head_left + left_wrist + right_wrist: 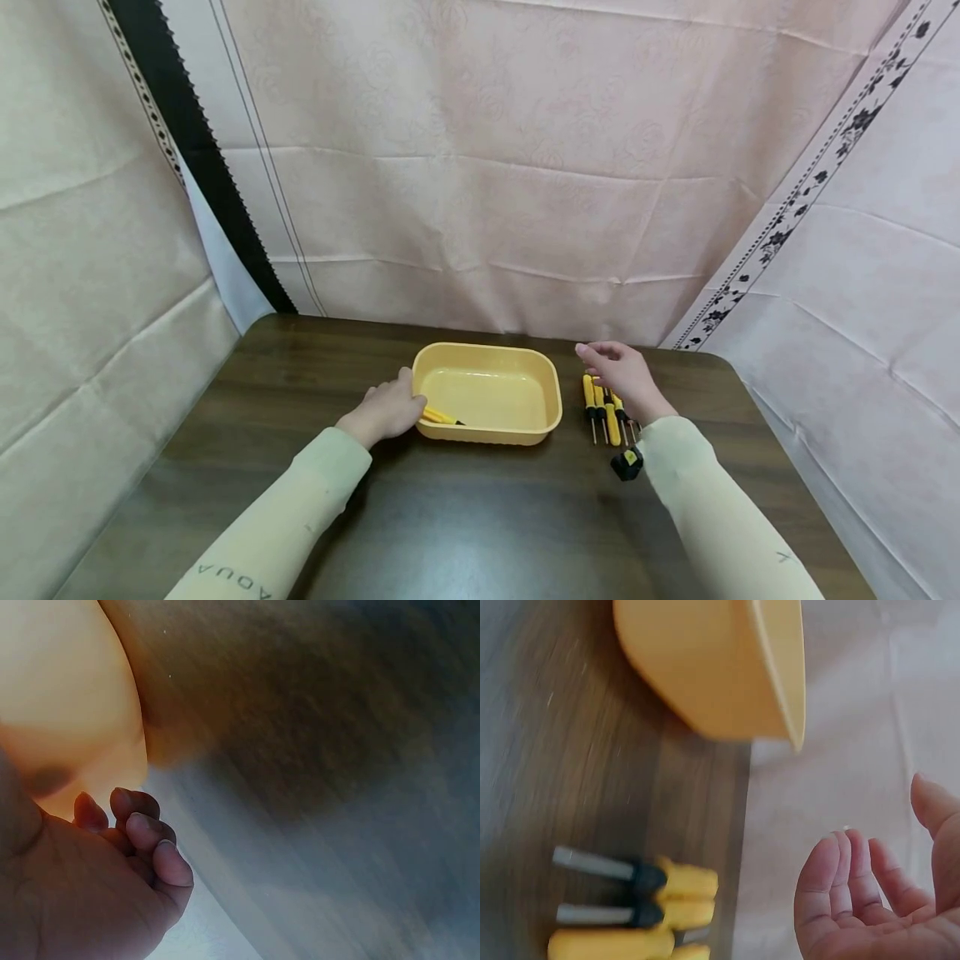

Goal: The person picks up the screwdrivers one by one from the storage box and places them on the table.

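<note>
A yellow plastic basin [487, 437] stands on the table, its near wall facing me. My left hand [386, 408] grips its left rim; the left wrist view shows several curled fingers against the outer wall. Inside, by that hand, lies a slim yellow tool with a black end [442, 417], its kind unclear. To the right of the basin my right hand [622, 375] hovers over a row of yellow-and-black screwdrivers [600, 408], its fingers loosely bent around nothing. In the right wrist view, the screwdrivers [682, 883] lie below the basin's outer wall [697, 667].
A small black boxy thing with a yellow-green patch [627, 463], perhaps a tape measure, lies just in front of the screwdrivers. The dark wooden table [480, 517] ends at pale hanging cloths [480, 208] behind and at both sides.
</note>
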Demonstrator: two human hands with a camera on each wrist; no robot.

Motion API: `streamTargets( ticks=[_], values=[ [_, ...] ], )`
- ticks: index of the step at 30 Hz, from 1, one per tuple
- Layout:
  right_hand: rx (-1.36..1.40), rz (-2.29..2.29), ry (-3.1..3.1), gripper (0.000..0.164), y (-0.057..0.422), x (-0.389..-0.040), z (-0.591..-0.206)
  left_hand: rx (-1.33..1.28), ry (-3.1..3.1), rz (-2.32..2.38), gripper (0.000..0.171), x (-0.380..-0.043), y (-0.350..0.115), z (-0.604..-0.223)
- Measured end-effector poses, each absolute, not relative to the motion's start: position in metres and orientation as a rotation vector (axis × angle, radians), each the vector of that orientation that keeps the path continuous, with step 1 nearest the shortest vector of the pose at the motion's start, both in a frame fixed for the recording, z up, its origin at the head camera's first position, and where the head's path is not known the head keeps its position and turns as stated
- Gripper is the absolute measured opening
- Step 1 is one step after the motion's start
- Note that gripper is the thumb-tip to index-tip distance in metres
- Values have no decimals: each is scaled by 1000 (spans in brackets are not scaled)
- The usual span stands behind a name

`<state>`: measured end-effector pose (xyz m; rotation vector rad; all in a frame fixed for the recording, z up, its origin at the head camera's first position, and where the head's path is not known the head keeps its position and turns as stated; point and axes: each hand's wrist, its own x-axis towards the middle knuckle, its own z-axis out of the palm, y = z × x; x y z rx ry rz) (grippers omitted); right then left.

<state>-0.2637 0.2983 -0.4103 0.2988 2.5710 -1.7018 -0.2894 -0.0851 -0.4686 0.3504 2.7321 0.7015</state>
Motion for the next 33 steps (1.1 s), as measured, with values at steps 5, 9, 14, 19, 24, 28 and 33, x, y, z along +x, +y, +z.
streamTargets(
  ticks=[5, 9, 14, 19, 24, 28, 33],
  values=[
    [179, -1715, 2570, 67, 269, -270, -407, 344, 2734, 700, 57, -289, -85, -468],
    [61, -1734, 2549, 57, 248, -276, -411, 342, 2739, 705, 58, -288, -84, -466],
    [-50, -1704, 2480, 49, 220, -280, -423, 341, 2737, 706, 58, -287, -84, -465],
    [-189, -1593, 2420, 44, 193, -280, -437, 344, 2742, 695, 58, -287, -84, -466],
    [-288, -1348, 2436, 34, 172, -283, -450, 337, 2753, 687, 60, -288, -85, -467],
    [-324, -1216, 2458, 28, 160, -285, -455, 329, 2766, 689, 61, -288, -84, -467],
    [-311, -1199, 2436, 21, 149, -286, -461, 335, 2776, 693, 61, -287, -83, -468]
  ],
)
